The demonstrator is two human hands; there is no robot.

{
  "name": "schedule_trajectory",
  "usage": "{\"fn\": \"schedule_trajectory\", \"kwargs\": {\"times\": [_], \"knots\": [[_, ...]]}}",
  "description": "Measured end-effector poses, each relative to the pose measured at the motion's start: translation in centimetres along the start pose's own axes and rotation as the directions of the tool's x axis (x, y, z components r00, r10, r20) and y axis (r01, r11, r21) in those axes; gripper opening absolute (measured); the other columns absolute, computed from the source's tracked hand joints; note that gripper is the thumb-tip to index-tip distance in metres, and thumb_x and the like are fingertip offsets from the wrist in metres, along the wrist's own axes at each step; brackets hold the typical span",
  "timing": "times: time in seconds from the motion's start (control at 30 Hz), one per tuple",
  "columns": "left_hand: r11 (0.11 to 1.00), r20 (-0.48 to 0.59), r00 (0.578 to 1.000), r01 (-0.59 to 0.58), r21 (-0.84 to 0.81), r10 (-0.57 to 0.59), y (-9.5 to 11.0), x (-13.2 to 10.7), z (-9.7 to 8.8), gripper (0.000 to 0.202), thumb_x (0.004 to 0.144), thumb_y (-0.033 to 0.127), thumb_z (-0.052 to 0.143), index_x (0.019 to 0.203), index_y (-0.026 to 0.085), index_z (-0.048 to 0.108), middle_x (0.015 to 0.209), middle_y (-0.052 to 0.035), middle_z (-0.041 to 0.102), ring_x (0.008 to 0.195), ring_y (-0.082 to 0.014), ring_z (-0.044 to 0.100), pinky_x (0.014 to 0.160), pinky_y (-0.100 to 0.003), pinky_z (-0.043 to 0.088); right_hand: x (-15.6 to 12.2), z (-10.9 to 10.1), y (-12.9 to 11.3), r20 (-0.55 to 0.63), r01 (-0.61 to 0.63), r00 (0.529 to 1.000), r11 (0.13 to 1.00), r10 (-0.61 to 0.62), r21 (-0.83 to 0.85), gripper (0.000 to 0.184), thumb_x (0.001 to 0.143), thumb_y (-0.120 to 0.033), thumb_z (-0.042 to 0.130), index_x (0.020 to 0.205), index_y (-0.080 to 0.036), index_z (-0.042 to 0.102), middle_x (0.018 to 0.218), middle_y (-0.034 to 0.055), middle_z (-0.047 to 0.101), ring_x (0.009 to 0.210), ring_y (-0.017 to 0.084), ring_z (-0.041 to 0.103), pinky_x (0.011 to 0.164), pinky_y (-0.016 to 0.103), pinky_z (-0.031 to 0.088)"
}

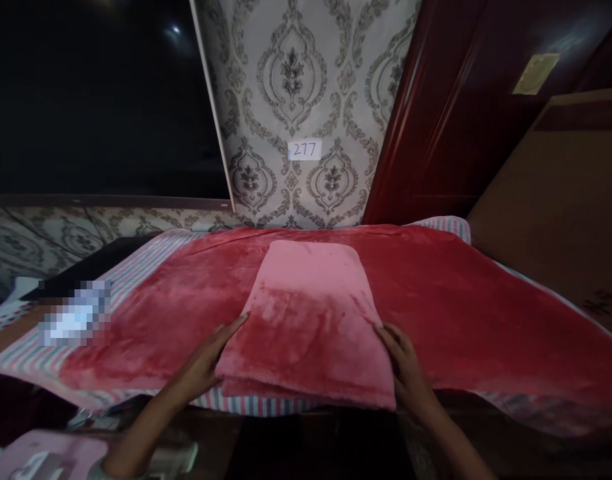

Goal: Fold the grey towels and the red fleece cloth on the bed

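Note:
A folded pink plush blanket (306, 327) lies in front of me, its near edge showing stacked layers. Darker brushed patches mark its upper face. My left hand (201, 363) holds its left side, a fingertip resting along the upper edge and the rest partly hidden by the fabric. On the opposite side, my right hand (405, 363) grips the right edge, with fingers at the top and the others tucked out of sight. Beneath the blanket is a red plush cover (446, 300) spread over the table.
A striped cloth (141, 277) shows under the red cover. Behind stand a patterned wall with a paper label (305, 149) and a large dark screen (96, 100) at left. A cardboard box (561, 193) is at right, beside a dark red door (456, 87). A pixelated object lies at left.

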State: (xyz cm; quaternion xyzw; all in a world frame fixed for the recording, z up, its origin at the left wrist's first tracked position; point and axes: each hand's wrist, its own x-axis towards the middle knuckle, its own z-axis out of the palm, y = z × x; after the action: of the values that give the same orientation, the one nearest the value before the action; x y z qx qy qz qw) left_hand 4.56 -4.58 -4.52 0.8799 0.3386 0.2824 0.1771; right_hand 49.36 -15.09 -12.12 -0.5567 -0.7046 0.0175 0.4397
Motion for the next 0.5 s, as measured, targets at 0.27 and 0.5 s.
{"fn": "schedule_trajectory", "kwargs": {"times": [0.27, 0.5], "knots": [[0.954, -0.065, 0.981, 0.158, -0.256, -0.18, 0.4, -0.2, 0.4, 0.084, 0.075, 0.059, 0.07, 0.147, 0.023, 0.048, 0.145, -0.0151, 0.055, 0.132, -0.0352, 0.052, 0.112, -0.048, 0.041, -0.6, -0.9, -0.8, 0.07, -0.007, 0.998, 1.0, 0.006, 0.008, 0.06, 0.098, -0.021, 0.038, 0.155, -0.038, 0.032, 0.155, 0.0071, 0.038, 0.141, 0.026, 0.04, 0.111, 0.049, 0.043], [0.898, -0.061, 0.945, 0.283, -0.336, -0.32, 2.4, 0.1, 0.4, 0.093, 0.07, 0.034, 0.075, 0.154, 0.027, 0.035, 0.149, -0.0112, 0.051, 0.139, -0.0338, 0.045, 0.116, -0.049, 0.035, 1.5, -1.7, -1.4, 0.103, 0.151, 0.984, 0.986, -0.144, -0.067, 0.071, 0.094, -0.024, 0.05, 0.159, -0.034, 0.021, 0.167, 0.0061, 0.007, 0.15, 0.03, 0.021, 0.115, 0.052, 0.036]]}}
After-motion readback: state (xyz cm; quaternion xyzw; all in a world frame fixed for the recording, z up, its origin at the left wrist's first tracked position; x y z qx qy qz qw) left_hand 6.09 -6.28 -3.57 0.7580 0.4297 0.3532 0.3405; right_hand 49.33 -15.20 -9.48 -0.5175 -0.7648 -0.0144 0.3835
